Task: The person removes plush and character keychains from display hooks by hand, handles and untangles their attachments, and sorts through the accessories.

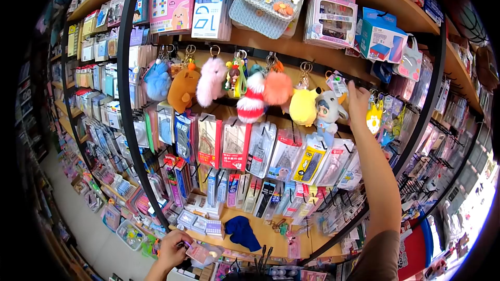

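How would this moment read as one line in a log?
left hand: low, holding pink packet | right hand: raised beside hooded doll keychain, grip unclear | nearby: pink fluffy keychain, dark blue cloth

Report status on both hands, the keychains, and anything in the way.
Left hand low, holding small packet. Right hand high, beside gray doll; grip unclear. Yellow plush crowds doll's other side.

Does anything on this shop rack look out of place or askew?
Yes: a dark blue cloth-like item lies crumpled on the low wooden shelf, near small boxes. It looks odd because the packets above hang in rows, while this seems loosely dropped.
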`<action>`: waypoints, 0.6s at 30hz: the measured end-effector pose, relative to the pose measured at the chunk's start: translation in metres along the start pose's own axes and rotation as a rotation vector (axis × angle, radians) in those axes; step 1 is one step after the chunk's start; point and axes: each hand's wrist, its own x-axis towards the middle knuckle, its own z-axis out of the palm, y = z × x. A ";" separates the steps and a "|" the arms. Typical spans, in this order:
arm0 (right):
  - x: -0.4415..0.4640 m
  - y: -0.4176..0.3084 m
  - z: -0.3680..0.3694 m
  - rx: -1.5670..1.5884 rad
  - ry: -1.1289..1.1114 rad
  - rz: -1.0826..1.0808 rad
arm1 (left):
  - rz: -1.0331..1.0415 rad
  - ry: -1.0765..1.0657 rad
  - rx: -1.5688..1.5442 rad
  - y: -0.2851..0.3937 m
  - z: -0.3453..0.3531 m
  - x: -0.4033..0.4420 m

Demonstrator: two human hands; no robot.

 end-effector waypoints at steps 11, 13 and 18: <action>-0.039 0.034 -0.020 0.137 -0.464 0.349 | -0.026 -0.094 -0.082 0.012 0.021 0.010; -0.044 0.029 -0.016 0.162 -0.535 0.241 | -0.012 -0.091 -0.068 0.006 0.023 0.006; -0.066 0.046 0.014 -0.007 -0.553 -0.193 | -0.075 -0.072 -0.048 -0.001 0.023 -0.003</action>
